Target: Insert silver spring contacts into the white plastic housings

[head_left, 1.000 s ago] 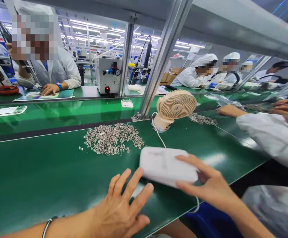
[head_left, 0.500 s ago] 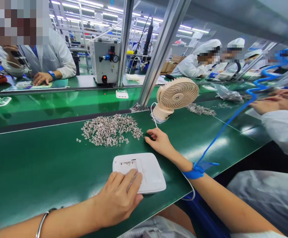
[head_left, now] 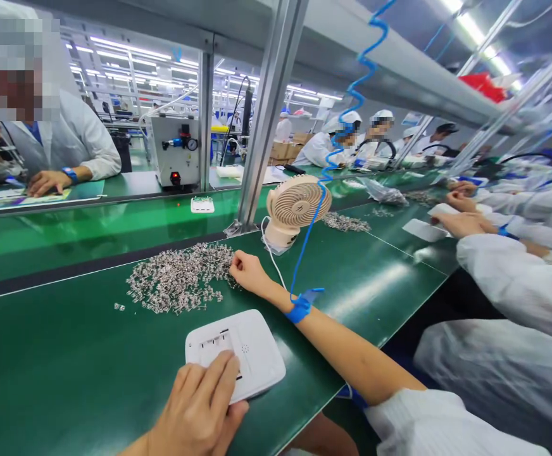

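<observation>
A white plastic device housing [head_left: 263, 362] lies on the green bench, its open battery compartment and a ring of small holes facing up. My left hand [head_left: 197, 405] grips its near side, fingers over the compartment and thumb at the edge. Beyond it is a loose pile of small metal battery contacts [head_left: 176, 278], many with springs. At the pile's right edge, my right hand [head_left: 250, 272] has its fingertips drawn together among the pieces; whatever is between them is too small to make out. A blue wrist strap [head_left: 299, 308] with a coiled cord circles my right wrist.
A beige fan [head_left: 297, 202] stands behind my right hand, its white cable running toward my wrist. A metal post [head_left: 264, 120] rises beside it. Past the bench lies a green belt [head_left: 90, 221] with a white part [head_left: 202, 204]. Co-workers sit opposite and to the right.
My right hand has moved in to the right edge of the pile and its fingers have closed together. The camera has turned right. My left hand stays on the housing.
</observation>
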The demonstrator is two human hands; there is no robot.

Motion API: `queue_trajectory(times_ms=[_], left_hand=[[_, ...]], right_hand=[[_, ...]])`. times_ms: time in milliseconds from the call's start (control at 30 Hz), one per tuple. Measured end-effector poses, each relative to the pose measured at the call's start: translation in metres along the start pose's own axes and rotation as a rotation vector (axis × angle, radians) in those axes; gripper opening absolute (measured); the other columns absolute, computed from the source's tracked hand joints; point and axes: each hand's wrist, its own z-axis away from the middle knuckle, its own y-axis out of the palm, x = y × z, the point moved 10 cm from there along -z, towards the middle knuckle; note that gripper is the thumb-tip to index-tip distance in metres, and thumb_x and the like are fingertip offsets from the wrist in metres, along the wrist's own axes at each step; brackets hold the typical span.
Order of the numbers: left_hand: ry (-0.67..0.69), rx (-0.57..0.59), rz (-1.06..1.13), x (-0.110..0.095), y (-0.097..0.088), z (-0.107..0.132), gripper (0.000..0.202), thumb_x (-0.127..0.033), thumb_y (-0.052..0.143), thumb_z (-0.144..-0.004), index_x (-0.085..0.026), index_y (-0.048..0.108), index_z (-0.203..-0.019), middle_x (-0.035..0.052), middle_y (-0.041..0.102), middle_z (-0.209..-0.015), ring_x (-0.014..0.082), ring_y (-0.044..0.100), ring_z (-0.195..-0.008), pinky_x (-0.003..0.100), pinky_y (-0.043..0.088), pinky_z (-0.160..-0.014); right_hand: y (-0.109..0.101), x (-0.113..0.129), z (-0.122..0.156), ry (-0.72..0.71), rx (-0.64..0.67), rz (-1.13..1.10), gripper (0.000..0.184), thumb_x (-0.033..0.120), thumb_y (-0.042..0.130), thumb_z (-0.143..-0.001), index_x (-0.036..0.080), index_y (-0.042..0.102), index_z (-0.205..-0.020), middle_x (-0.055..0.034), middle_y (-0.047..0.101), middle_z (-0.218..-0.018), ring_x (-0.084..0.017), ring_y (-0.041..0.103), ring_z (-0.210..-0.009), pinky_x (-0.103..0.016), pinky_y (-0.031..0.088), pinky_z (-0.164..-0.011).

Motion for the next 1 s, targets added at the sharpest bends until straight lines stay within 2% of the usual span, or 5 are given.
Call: queue_trajectory(times_ms=[200,367,600,767,1000], left_hand=[[-0.121,-0.055,0.045,0.01,0.001,0.003,0.034,-0.027,0.042,-0.088,-0.01,0.053,-0.116,0.0092,0.062,-0.111,0.0192,0.053,-0.088,0.032,0.037,-0.078],[-0.072,-0.04,0.04,0.004,-0.005,-0.005,0.032,-0.025,0.043,-0.088,-0.009,0.055,-0.113,0.0096,0.063,-0.11,0.0188,0.054,-0.09,0.031,0.039,-0.079],[-0.066,-0.027,0.071,0.002,-0.004,-0.009,0.034,-0.022,0.04,-0.087,-0.008,0.054,-0.115,0.0097,0.061,-0.114,0.0185,0.054,-0.093,0.031,0.038,-0.08],[-0.086,-0.012,0.09,0.003,0.011,0.002,0.038,-0.024,0.039,-0.088,-0.01,0.051,-0.121,0.0086,0.057,-0.122,0.0195,0.052,-0.097,0.034,0.035,-0.085],[-0.084,-0.003,0.014,0.003,0.011,0.003,0.039,-0.025,0.035,-0.089,-0.012,0.05,-0.122,0.0064,0.057,-0.122,0.0187,0.051,-0.099,0.033,0.034,-0.087]], right_hand=[[-0.001,-0.005,0.005,-0.031,-0.06,-0.048,0.018,0.008,0.042,-0.066,0.017,0.053,-0.076,0.0054,0.046,-0.055,-0.01,0.042,-0.049,-0.021,0.034,-0.052],[0.0,-0.003,0.005,-0.067,-0.065,-0.024,0.021,0.009,0.04,-0.071,0.016,0.057,-0.08,0.0,0.053,-0.066,-0.012,0.048,-0.057,-0.024,0.039,-0.058],[0.011,0.017,0.001,-0.167,-0.019,0.085,0.03,0.022,0.052,-0.079,0.014,0.056,-0.107,-0.0147,0.051,-0.109,-0.026,0.046,-0.105,-0.041,0.035,-0.089],[0.026,0.026,-0.001,-0.238,0.063,0.165,0.021,0.013,0.042,-0.084,0.015,0.062,-0.092,-0.0103,0.054,-0.088,-0.021,0.05,-0.085,-0.034,0.037,-0.079],[0.023,0.021,-0.016,-0.198,-0.029,0.218,0.017,0.012,0.04,-0.086,0.013,0.056,-0.079,-0.0084,0.052,-0.079,-0.019,0.048,-0.072,-0.029,0.037,-0.069]])
